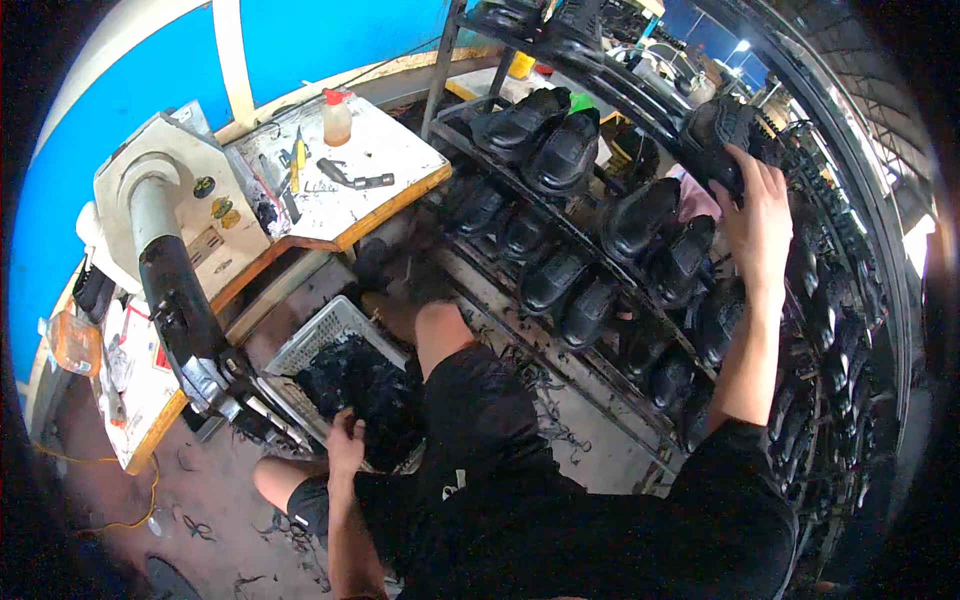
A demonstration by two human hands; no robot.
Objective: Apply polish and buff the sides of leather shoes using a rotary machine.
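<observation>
High on the right, my right hand (757,215) is closed around a black shoe (722,135) at the upper part of the rack. The thumb is on its near side, and the fingers reach over its end. Low in the middle, my left hand (346,440) hangs at the edge of a grey plastic crate (288,352). Its fingers are loosely bent and a little apart, and nothing shows in them. A heap of black scraps (360,385) fills the crate between my knees.
A metal rack (560,205) carries rows of black shoes. At left, a machine with a dark arm (178,290) stands beside the crate. A worktable (385,135) bears a red-capped bottle (336,118), a yellow-handled cutter (298,160) and a black tool. Black trimmings litter the floor.
</observation>
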